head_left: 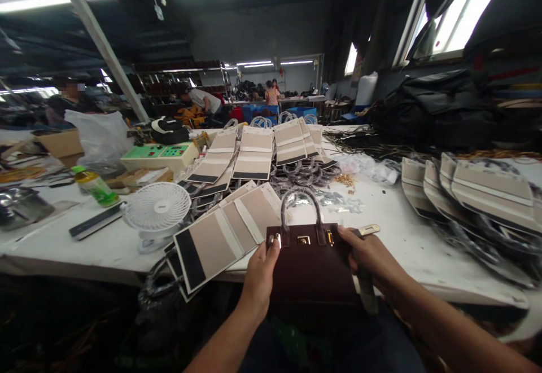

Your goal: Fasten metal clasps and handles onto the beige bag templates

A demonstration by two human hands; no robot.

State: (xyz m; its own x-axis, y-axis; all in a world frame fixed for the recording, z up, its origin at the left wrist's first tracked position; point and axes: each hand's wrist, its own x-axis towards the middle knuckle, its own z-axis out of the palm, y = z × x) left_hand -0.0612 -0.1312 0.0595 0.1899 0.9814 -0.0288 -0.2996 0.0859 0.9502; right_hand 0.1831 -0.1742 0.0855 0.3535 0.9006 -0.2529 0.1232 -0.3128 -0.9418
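Note:
A dark burgundy handbag panel (311, 274) with a wrapped top handle (301, 192) is held upright at the table's front edge. Gold-coloured fittings sit along its top, among them a lock plate (304, 240) in the middle. My left hand (259, 274) grips the upper left corner, thumb by a metal fitting there. At the upper right corner my right hand (364, 251) is closed on the panel. A dark strap (367, 291) with a pale slotted plate (370, 229) at its upper end also passes through this hand; how it is gripped is partly hidden.
Beige-backed bag panels (231, 226) lie stacked to the left, and more panels (486, 192) to the right. A white fan (158, 206), a green-capped bottle (96, 187) and a control box (158, 156) stand left. Small gold parts (345, 180) lie beyond the bag. Other people work far off.

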